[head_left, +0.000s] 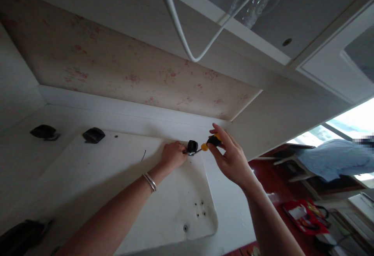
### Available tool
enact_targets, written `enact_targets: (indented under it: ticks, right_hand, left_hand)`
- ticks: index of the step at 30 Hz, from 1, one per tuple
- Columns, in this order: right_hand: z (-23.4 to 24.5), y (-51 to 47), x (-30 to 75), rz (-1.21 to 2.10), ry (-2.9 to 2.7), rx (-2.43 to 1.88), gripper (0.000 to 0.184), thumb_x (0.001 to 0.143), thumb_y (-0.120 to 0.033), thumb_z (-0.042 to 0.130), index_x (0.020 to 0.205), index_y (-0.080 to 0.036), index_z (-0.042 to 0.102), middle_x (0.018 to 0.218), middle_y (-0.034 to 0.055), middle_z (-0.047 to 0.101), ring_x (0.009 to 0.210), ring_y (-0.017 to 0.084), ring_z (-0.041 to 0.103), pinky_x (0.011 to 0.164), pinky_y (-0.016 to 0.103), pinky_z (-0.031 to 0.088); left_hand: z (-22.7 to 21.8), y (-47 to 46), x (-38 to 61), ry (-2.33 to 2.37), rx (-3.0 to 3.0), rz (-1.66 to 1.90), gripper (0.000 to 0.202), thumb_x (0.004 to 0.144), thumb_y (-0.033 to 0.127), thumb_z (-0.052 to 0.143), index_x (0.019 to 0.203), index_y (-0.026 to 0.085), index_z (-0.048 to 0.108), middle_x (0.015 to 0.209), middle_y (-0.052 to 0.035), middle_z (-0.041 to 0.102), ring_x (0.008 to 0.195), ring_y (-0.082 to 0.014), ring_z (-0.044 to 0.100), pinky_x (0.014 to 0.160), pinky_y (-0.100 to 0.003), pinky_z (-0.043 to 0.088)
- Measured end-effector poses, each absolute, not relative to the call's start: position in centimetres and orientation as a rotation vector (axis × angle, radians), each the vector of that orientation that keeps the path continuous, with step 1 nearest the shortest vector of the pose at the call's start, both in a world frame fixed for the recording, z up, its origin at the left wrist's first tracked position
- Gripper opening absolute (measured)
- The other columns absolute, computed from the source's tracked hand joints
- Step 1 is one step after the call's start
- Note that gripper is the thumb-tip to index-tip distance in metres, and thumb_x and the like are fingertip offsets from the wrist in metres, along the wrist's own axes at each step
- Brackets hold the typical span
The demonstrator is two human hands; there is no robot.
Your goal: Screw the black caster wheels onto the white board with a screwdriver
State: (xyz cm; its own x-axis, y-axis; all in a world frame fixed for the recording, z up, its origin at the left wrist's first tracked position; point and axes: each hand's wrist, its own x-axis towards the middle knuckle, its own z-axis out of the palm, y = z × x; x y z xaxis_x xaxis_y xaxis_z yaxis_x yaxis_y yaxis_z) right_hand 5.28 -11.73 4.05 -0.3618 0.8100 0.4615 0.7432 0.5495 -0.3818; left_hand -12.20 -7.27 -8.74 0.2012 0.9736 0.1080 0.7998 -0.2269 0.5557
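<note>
My right hand (230, 156) grips a yellow and black screwdriver (213, 141), its thin shaft pointing left. The tip meets the metal base of a small black caster (192, 146) at the upper right part of a white panel (172, 193). At that same base, the fingers of my left hand (174, 155) are closed and partly hidden; a silver bangle (150, 182) circles the wrist. Two more black casters, one at the far left (43, 131) and one nearer (94, 135), lie along the panel's back side. A thin dark strip (143, 155) rests left of my hand.
A white cable (195, 58) hangs in a loop overhead from a shelf. Behind the panel is a flowered wall (133, 78). Screw holes (200, 208) mark the panel's near corner. At right, a person in light blue (330, 156) bends near a red toolbox (306, 217) on the floor.
</note>
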Motion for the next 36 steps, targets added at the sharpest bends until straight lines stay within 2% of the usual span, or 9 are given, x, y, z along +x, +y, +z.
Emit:
enact_targets:
  ticks: [3, 7, 9, 12, 14, 19, 24, 30, 36]
  right_hand:
    - [3.96, -11.61, 5.34, -0.003, -2.133, -1.327, 0.04, 0.095, -0.039, 0.059, 0.133, -0.025, 0.057, 0.106, 0.0088, 0.064, 0.09, 0.022, 0.067, 0.083, 0.041, 0.058]
    - [4.11, -11.81, 5.25, 0.136, -2.157, -1.3, 0.055, 0.099, -0.036, 0.052, 0.15, -0.027, 0.035, 0.132, 0.0134, 0.055, 0.115, 0.024, 0.062, 0.095, 0.044, 0.055]
    - [4.19, -11.91, 5.23, 0.204, -2.193, -1.261, 0.056, 0.1, -0.032, 0.05, 0.152, -0.029, 0.031, 0.135, 0.0126, 0.055, 0.115, 0.023, 0.062, 0.095, 0.043, 0.055]
    - [4.18, -11.84, 5.14, 0.051, -2.173, -1.33, 0.041, 0.097, -0.037, 0.057, 0.136, -0.026, 0.053, 0.111, 0.0095, 0.064, 0.089, 0.022, 0.068, 0.08, 0.041, 0.059]
    - [4.09, -11.74, 5.09, -0.045, -2.128, -1.39, 0.039, 0.095, -0.042, 0.059, 0.129, -0.023, 0.057, 0.105, 0.0097, 0.064, 0.083, 0.022, 0.067, 0.075, 0.042, 0.058]
    - [3.98, -11.75, 5.3, 0.2, -2.156, -1.285, 0.054, 0.098, -0.032, 0.051, 0.148, -0.027, 0.033, 0.135, 0.0149, 0.054, 0.114, 0.025, 0.063, 0.091, 0.046, 0.056]
    - [3.83, -11.71, 5.22, 0.045, -2.063, -1.459, 0.045, 0.09, -0.045, 0.065, 0.128, -0.025, 0.052, 0.104, 0.009, 0.066, 0.084, 0.024, 0.068, 0.076, 0.043, 0.058]
    - [3.48, -11.71, 5.38, 0.279, -2.083, -1.331, 0.051, 0.097, -0.038, 0.053, 0.142, -0.026, 0.032, 0.135, 0.0149, 0.055, 0.111, 0.025, 0.064, 0.092, 0.048, 0.054]
    - [3.35, -11.41, 5.43, 0.073, -2.04, -1.42, 0.039, 0.094, -0.045, 0.059, 0.125, -0.023, 0.049, 0.103, 0.0097, 0.066, 0.084, 0.024, 0.067, 0.08, 0.047, 0.056]
  left_hand:
    - [-8.64, -7.27, -12.21, 1.654, 2.103, 0.623, 0.021, 0.089, 0.033, 0.06, 0.087, 0.026, 0.08, 0.098, -0.0068, 0.078, 0.09, -0.0245, 0.071, 0.079, -0.033, 0.048]
    - [-8.47, -7.31, -12.26, 1.649, 2.105, 0.613, 0.023, 0.09, 0.033, 0.059, 0.087, 0.026, 0.08, 0.098, -0.0068, 0.078, 0.09, -0.0242, 0.071, 0.08, -0.032, 0.048]
    - [-8.41, -7.34, -12.28, 1.65, 2.102, 0.607, 0.024, 0.091, 0.033, 0.058, 0.087, 0.025, 0.08, 0.098, -0.0073, 0.078, 0.09, -0.0243, 0.071, 0.079, -0.032, 0.049]
    - [-8.39, -7.34, -12.27, 1.658, 2.093, 0.607, 0.023, 0.09, 0.033, 0.058, 0.088, 0.026, 0.08, 0.099, -0.0076, 0.077, 0.089, -0.0243, 0.071, 0.079, -0.033, 0.049]
    - [-8.41, -7.32, -12.27, 1.659, 2.09, 0.609, 0.023, 0.09, 0.034, 0.059, 0.088, 0.026, 0.08, 0.099, -0.0073, 0.078, 0.088, -0.0241, 0.071, 0.079, -0.033, 0.049]
    - [-8.52, -7.27, -12.29, 1.644, 2.096, 0.615, 0.023, 0.09, 0.034, 0.06, 0.085, 0.025, 0.08, 0.095, -0.007, 0.077, 0.088, -0.0241, 0.071, 0.077, -0.032, 0.048]
    - [-8.49, -7.33, -12.3, 1.636, 2.103, 0.623, 0.022, 0.089, 0.034, 0.06, 0.09, 0.026, 0.081, 0.097, -0.0072, 0.078, 0.088, -0.0243, 0.071, 0.078, -0.032, 0.048]
    - [-8.45, -7.37, -12.38, 1.63, 2.114, 0.628, 0.024, 0.09, 0.034, 0.058, 0.087, 0.026, 0.081, 0.097, -0.0071, 0.078, 0.087, -0.0243, 0.071, 0.077, -0.033, 0.048]
    - [-8.5, -7.39, -12.4, 1.633, 2.122, 0.635, 0.024, 0.09, 0.037, 0.059, 0.088, 0.027, 0.08, 0.096, -0.0062, 0.078, 0.088, -0.0238, 0.071, 0.077, -0.033, 0.048]
